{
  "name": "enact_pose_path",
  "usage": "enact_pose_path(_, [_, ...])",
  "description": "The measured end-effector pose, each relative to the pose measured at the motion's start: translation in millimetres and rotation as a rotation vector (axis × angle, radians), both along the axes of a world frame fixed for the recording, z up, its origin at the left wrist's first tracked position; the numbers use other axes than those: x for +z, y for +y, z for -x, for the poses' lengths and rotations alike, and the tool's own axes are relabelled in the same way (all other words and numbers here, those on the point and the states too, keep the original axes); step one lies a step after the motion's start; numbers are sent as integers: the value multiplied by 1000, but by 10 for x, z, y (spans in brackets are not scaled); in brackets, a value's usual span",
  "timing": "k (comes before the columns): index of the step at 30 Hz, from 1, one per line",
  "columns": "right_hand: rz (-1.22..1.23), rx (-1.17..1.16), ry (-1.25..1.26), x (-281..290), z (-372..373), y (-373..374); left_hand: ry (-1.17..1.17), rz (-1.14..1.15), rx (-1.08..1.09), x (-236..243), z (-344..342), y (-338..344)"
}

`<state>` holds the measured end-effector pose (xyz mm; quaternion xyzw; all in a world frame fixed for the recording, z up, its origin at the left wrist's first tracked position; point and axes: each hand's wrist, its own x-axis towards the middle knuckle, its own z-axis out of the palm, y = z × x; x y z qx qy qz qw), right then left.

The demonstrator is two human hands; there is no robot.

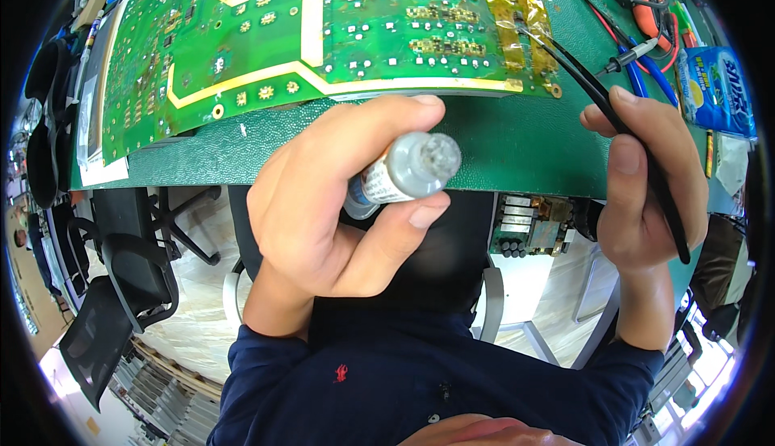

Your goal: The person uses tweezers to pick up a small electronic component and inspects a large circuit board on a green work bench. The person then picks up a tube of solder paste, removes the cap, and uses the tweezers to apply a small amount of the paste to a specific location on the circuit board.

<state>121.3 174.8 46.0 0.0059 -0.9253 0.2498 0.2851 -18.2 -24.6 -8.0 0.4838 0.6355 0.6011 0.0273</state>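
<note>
My left hand [311, 196] is closed round a small grey-white bottle [416, 167] with a printed label, held tilted in front of the table edge. The end of the bottle toward the right looks whitish and speckled. In my right hand [650, 180] is a pair of black tweezers [597, 91], slanting up and left. Their tips reach over the amber tape strips [525, 18] at the right end of a large green circuit board [250, 50]. That board carries gold traces and many solder points, and it lies beyond both hands.
A green mat [218, 151] covers the table. To the right are a blue packet [714, 91], red and black leads [593, 10], an orange-handled tool [638, 10] and blue-handled pliers [658, 75]. Black chairs [129, 260] stand at the left. Another circuit board [533, 224] sits below the table edge.
</note>
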Motion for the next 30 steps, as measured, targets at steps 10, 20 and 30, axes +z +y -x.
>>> enact_pose_path(10, [-221,89,-33,33,17,46,20,-39,-3,-20,13,19])
enact_pose_path(20, [-266,114,-23,2,19,63,22,-38,-13,-18,15,21])
enact_pose_path(30, [-279,115,-35,22,33,59,8,-36,-4,-22,13,13])
